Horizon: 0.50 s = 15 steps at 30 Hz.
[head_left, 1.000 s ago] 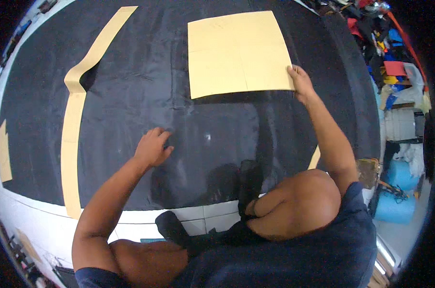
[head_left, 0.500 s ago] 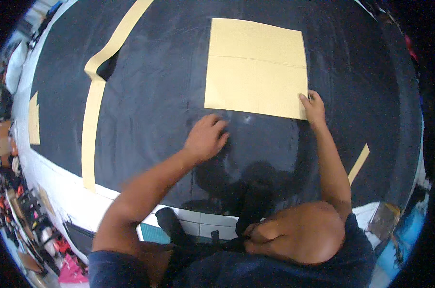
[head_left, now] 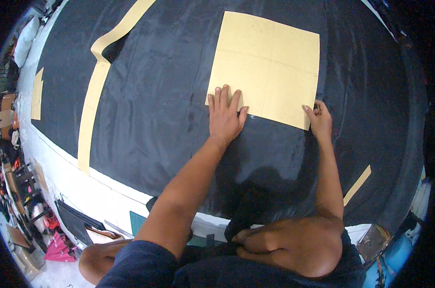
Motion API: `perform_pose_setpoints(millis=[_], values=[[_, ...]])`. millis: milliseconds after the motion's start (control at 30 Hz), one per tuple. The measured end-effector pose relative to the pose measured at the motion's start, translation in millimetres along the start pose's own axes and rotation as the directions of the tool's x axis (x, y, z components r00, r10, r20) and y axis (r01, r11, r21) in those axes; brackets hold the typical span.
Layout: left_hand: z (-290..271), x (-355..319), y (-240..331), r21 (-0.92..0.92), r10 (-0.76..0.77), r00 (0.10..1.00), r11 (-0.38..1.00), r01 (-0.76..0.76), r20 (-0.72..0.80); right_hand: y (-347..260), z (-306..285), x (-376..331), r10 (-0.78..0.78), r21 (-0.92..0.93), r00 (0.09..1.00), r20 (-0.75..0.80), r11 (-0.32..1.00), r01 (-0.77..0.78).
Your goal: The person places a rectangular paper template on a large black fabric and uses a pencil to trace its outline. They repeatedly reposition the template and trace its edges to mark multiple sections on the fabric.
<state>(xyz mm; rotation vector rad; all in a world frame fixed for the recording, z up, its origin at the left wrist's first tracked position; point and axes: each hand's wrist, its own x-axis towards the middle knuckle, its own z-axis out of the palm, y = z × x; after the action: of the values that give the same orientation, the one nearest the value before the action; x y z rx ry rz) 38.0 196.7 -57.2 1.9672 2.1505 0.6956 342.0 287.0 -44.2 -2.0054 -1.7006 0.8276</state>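
Note:
A yellow cardboard sheet [head_left: 270, 62], roughly square with faint crease lines, lies on a large black sheet [head_left: 150, 110]. My left hand [head_left: 225, 115] rests with spread fingers on its near left corner. At the near right corner my right hand [head_left: 320, 118] pinches the sheet's edge, thumb on top and the other fingers bent at the side and partly hidden.
A long yellow strip [head_left: 91, 110] with a raised kink runs along the left of the black sheet. Small yellow offcuts lie at the far left [head_left: 37, 96] and near right [head_left: 357, 186]. White floor tiles [head_left: 109, 196] border the near side. Clutter with a pink item [head_left: 60, 247] sits at lower left.
My left hand has moved forward from the black sheet onto the cardboard's near left corner, its fingers spreading. The cardboard appears slightly turned, with my right hand still at its corner. The view has shifted.

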Motion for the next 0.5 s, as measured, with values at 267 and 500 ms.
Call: perform_pose_setpoints(millis=[267, 500], values=[[0.8, -2.6, -7.0, -0.029, -0.026, 0.999, 0.999, 0.027, 0.027, -3.4, 2.0, -4.1, -0.010, 0.022, 1.000, -0.011, 1.000, 0.010], [9.5, -7.5, -10.7, -0.013, 0.063, 0.998, 0.998, -0.063, -0.032, 7.6, -10.7, 1.2, -0.068, 0.180, 0.991, 0.119, 0.983, 0.046]])
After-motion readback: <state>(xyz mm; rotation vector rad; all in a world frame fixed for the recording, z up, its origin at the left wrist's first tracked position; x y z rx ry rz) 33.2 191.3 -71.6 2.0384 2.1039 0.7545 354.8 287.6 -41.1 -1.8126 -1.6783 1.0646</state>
